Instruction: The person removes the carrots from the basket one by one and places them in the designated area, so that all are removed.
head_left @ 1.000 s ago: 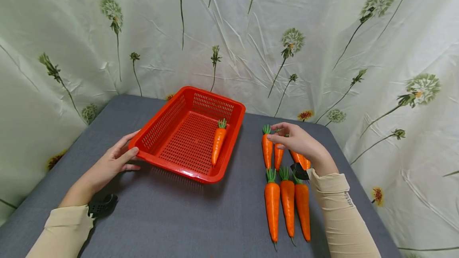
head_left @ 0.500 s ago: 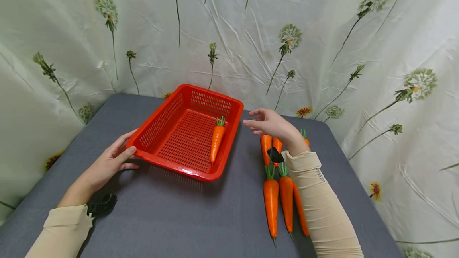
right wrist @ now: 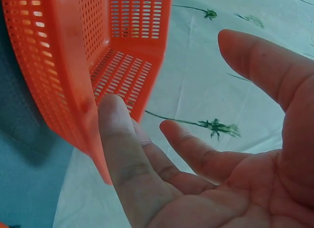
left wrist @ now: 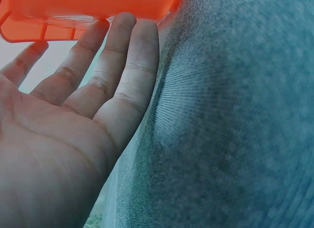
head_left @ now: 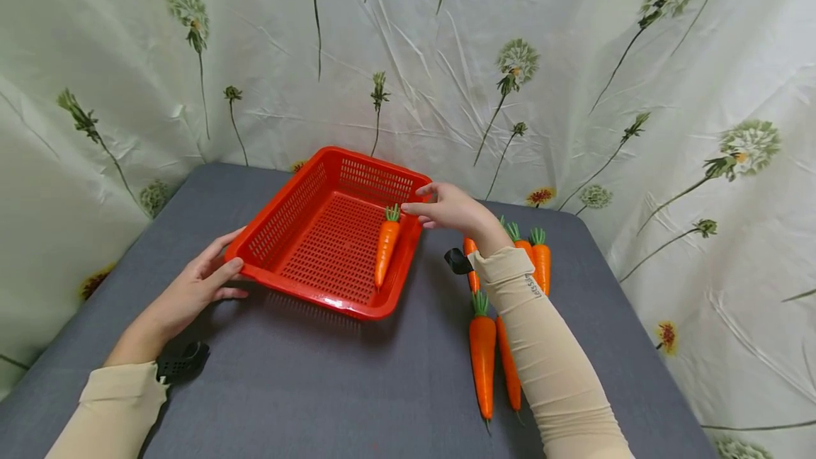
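Note:
A red plastic basket (head_left: 299, 294) with slotted walls sits on the grey table, one orange carrot (head_left: 386, 246) with a green top lying inside. At its near left corner my left hand (head_left: 194, 292) holds the rim, thumb over the edge and fingers beneath. The left wrist view has the fingers (left wrist: 140, 66) extended up to the basket's underside. My right hand (head_left: 451, 207), empty, is over the basket's far right corner. In the right wrist view its fingers are spread and slightly bent, one of them overlapping the rim (right wrist: 81, 90); contact there cannot be told.
More carrots lie in two rows on the right of the grey table (head_left: 382, 402); a near one (head_left: 482, 360) shows fully, while the right forearm (head_left: 542, 346) covers others. A flower-printed curtain (head_left: 268, 55) hangs behind the table.
My right hand has moved left from above the carrots to the basket's right rim, holding nothing. My left hand stays at the basket corner, and the basket keeps its place.

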The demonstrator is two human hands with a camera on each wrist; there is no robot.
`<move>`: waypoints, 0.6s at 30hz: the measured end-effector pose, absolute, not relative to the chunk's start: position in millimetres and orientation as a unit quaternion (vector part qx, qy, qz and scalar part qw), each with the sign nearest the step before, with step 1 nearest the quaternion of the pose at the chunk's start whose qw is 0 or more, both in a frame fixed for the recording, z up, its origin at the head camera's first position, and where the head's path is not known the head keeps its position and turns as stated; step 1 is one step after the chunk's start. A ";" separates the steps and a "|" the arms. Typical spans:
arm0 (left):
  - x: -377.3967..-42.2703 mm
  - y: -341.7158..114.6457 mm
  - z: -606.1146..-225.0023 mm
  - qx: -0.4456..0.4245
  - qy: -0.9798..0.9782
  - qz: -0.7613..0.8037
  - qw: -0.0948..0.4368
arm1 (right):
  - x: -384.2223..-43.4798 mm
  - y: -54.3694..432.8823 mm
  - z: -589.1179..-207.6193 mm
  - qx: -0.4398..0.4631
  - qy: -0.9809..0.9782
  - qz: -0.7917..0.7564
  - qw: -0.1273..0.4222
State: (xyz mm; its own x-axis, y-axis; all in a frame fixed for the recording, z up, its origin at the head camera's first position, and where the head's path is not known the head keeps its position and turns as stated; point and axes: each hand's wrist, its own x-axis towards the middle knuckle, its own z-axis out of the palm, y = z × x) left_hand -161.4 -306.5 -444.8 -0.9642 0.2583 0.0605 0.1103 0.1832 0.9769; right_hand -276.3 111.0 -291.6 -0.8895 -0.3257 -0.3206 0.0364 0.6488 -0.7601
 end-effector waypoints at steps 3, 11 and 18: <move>-162.3 -306.5 -445.7 0.122 0.765 0.630 0.058 | -281.3 104.3 -293.6 -0.082 0.879 -0.414 0.223; -163.3 -308.0 -446.9 0.121 0.761 0.635 0.058 | -289.4 88.5 -295.0 -0.087 0.886 -0.390 0.236; -163.2 -307.9 -445.8 0.128 0.756 0.639 0.057 | -294.4 73.9 -293.2 -0.092 0.897 -0.361 0.238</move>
